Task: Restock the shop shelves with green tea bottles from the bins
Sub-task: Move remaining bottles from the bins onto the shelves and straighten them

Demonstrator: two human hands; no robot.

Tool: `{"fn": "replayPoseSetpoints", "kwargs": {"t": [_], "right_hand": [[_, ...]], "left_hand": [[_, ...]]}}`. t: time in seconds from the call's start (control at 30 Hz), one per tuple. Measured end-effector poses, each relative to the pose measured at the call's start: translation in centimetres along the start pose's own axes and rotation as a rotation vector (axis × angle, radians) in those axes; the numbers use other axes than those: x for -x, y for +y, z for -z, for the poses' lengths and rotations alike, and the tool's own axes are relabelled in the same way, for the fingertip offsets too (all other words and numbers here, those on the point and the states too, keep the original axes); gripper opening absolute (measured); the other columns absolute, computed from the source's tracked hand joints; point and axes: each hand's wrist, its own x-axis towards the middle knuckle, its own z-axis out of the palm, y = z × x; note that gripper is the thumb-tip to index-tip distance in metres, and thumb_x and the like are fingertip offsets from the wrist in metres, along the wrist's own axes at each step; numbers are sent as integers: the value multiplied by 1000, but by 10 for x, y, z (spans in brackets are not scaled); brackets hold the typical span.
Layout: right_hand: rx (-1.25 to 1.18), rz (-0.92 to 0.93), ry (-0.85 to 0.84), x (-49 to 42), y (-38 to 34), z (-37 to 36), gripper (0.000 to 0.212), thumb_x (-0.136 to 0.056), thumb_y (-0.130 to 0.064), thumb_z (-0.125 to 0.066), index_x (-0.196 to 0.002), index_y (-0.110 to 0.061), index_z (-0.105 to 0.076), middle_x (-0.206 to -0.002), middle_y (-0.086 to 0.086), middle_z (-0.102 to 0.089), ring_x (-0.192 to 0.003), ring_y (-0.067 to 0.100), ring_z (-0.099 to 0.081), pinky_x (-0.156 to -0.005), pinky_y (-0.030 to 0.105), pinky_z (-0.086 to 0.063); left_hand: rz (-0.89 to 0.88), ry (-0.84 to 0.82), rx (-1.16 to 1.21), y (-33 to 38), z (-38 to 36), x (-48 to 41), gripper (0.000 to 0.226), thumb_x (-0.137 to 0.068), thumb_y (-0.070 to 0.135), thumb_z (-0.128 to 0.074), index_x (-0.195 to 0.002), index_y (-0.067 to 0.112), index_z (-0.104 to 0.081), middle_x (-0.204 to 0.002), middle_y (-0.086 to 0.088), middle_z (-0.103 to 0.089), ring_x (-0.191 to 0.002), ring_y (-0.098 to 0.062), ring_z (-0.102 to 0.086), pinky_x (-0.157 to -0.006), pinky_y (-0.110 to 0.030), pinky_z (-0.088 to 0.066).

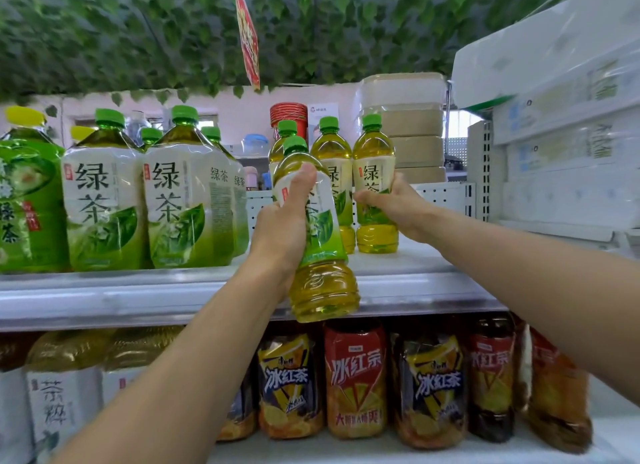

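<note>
Both forearms extended forward, left hand (282,228) gripping tilted bottle (323,290), right hand (394,204) gripping upright bottle (374,152)

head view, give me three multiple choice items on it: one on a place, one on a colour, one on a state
1. Where is the bottle in the left hand?
A) in the air before the upper shelf's front edge
B) inside a bin
C) on the floor

2. What colour is that bottle's cap?
A) red
B) white
C) green

3. What is the right hand doing?
A) hanging empty
B) gripping a small bottle that stands on the upper shelf
C) holding a box

Answers:
1 A, its base hangs in front of the shelf edge, not set down.
2 C, the cap above the thumb is plainly green.
3 B, the fingers curl round the rightmost small bottle, whose base sits on the shelf.
</note>
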Motion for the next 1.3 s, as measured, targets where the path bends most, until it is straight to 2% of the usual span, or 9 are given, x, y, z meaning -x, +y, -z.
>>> {"fn": "replayPoseSetpoints", "kwargs": {"t": [0.17,0.3,0.37,0.5,0.67,0.8,0.97,1.07,1.3], "right_hand": [[129,-66,-5,13,-10,-5,67,-88,-33,-72,-142,-13,-39,-130,9,-58,-119,24,-57,-100,43,-50],[218,108,333,63,-41,-8,73,-89,-49,-66,-143,-10,-35,-136,8,-50,-118,20,-52,-97,37,-48],[221,312,175,104,-58,-12,63,-88,-53,-64,-130,-6,-55,-114,10,-64,-94,17,-62,-78,32,-53],[368,326,-312,154,-70,-24,18,-75,-45,-80,-83,-30,-74,-83,-11,-76,-79,4,-71,-75,23,-58],[337,391,-75,147,-64,-9,40,-70,-28,-85,-106,-20,-68,-96,-4,-74,-92,14,-70,-87,40,-57],[348,294,114,132,-52,27,48,-69,-35,-88,-109,-23,-65,-101,-7,-73,-94,13,-70,-85,39,-58],[380,122,165,106,-36,67,28,-73,-24,-87,-85,-31,-63,-74,-22,-72,-72,-8,-66,-69,17,-48],[418,20,137,94,-24,76,36,-76,-21,-85,-108,-23,-71,-98,-6,-75,-86,6,-66,-74,25,-50],[383,-181,104,74,-6,78,44,-81,-18,-82,-121,-14,-64,-111,5,-69,-102,22,-62,-88,36,-48]], "left_hand": [[-6,12,-5,2,-1,4,69,-76,77,-60,-113,20,-69,-97,-8,-78,-94,-31,-74,-92,-52,-57],[-4,21,30,5,0,10,65,-82,73,-61,-115,17,-68,-102,-12,-77,-97,-34,-73,-94,-53,-56],[-62,58,70,9,-2,13,69,-82,73,-61,-120,16,-66,-108,-13,-75,-102,-33,-71,-96,-53,-55],[-332,184,177,21,-17,22,77,-82,72,-57,-131,13,-57,-126,-14,-66,-114,-29,-66,-100,-53,-52],[-531,-77,-1,40,-31,12,65,-93,62,-39,-129,10,-52,-123,-16,-64,-110,-26,-67,-87,-40,-59],[-422,29,-279,36,-16,-17,79,-86,74,-39,-143,20,-38,-145,-2,-42,-131,-18,-44,-106,-43,-39],[-81,76,-645,-1,8,-42,84,-90,44,-70,-152,15,-21,-155,-12,-27,-142,-32,-32,-119,-49,-27],[-16,5,-713,-10,12,-47,102,-90,45,-70,-158,12,0,-163,-13,-15,-148,-32,-23,-121,-45,-22],[-40,-43,-724,-15,18,-58,98,-87,44,-73,-158,19,-9,-156,-9,-38,-141,-30,-39,-119,-49,-30]]}}
